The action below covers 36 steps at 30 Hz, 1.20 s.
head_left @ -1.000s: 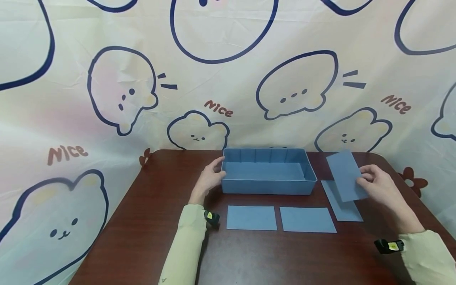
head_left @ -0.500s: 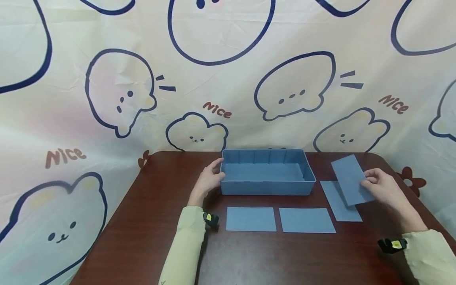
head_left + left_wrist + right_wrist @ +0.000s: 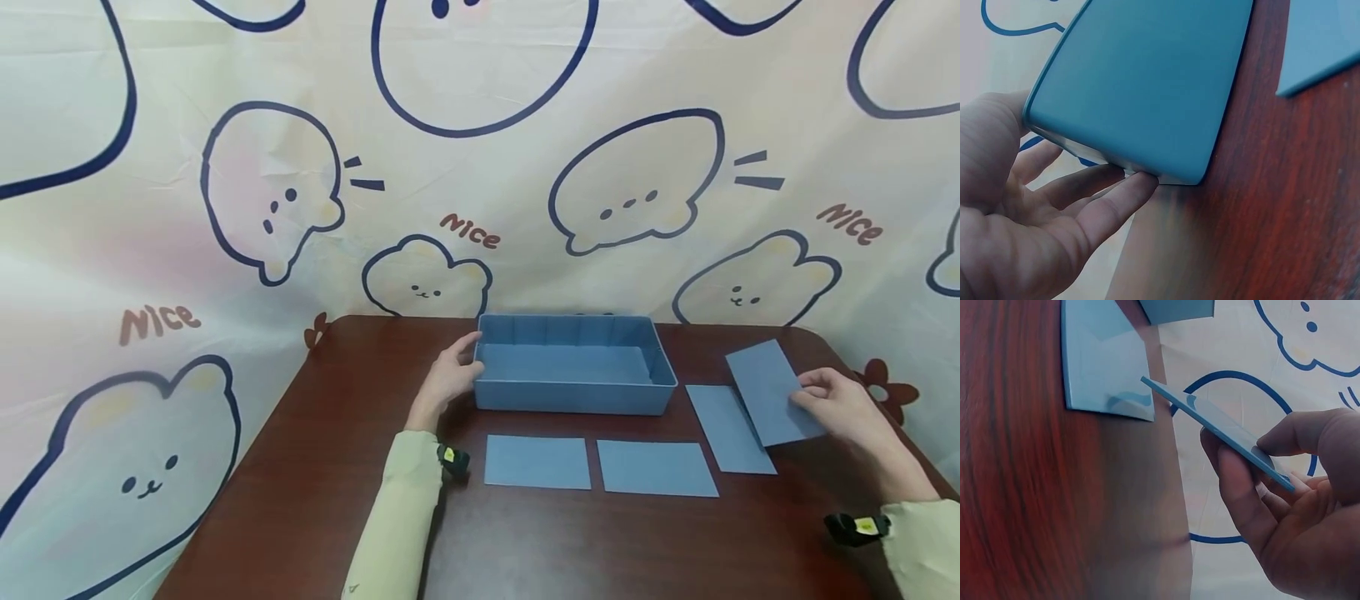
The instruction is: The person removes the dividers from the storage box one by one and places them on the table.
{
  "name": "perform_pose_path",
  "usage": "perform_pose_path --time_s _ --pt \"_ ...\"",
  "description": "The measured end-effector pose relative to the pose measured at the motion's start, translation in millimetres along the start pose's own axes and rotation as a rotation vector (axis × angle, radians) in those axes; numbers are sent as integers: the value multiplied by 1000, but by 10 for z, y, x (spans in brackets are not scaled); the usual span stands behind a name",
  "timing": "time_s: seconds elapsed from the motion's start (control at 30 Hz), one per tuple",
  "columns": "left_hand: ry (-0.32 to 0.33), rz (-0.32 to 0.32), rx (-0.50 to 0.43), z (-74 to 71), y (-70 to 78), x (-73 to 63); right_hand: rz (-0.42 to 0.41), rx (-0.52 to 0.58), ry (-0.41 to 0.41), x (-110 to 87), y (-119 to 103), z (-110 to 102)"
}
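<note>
In the head view, a blue rectangular open-topped box (image 3: pixel 573 398) stands at the back of the table. My left hand (image 3: pixel 446 379) rests against the box's left end; in the left wrist view its straight fingers (image 3: pixel 1119 206) touch the outer end wall. On the right, my right hand (image 3: pixel 843 408) pinches the edge of a thin flat blue rectangular panel (image 3: pixel 772 392) between thumb and fingers. The panel is tilted and overlaps a similar panel (image 3: pixel 723 429) in the head view. The right wrist view shows the held panel (image 3: pixel 1210 428) edge-on, its edge smooth.
Two more blue panels lie flat before the box, a left one (image 3: pixel 536 461) and a right one (image 3: pixel 657 468). The dark wood table (image 3: pixel 585 550) ends at a backdrop (image 3: pixel 517 183) printed with cartoon faces. Small black devices (image 3: pixel 857 528) are strapped to both wrists.
My right hand has shifted to the right and slightly down with the panel, uncovering more of the panel underneath. The left hand keeps its place at the box.
</note>
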<state>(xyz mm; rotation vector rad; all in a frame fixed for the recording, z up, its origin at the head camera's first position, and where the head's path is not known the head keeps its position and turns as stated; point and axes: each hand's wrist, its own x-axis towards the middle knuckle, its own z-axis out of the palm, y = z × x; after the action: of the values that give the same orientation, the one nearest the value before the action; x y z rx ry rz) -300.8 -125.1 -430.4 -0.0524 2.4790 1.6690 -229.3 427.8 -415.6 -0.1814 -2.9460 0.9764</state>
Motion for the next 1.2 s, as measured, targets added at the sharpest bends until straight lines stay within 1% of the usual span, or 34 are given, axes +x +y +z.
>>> perform_pose_path --time_s 0.1,0.23,0.43,0.8,0.9,1.2 --pt "-4 2 -5 22 10 10 -1 -11 -4 -23 50 -25" --pt "-3 -3 -7 15 18 4 -1 -24 -10 -49 81 -20" --pt "-9 2 -8 5 28 -16 -4 -26 6 -80 134 -9" --pt "0 -1 -6 2 26 -6 -13 -26 2 -63 261 -7" --pt "1 -1 -4 0 14 1 2 -35 -4 -58 275 -11" --pt "-4 2 -18 2 18 3 102 -93 -27 -42 294 -37"
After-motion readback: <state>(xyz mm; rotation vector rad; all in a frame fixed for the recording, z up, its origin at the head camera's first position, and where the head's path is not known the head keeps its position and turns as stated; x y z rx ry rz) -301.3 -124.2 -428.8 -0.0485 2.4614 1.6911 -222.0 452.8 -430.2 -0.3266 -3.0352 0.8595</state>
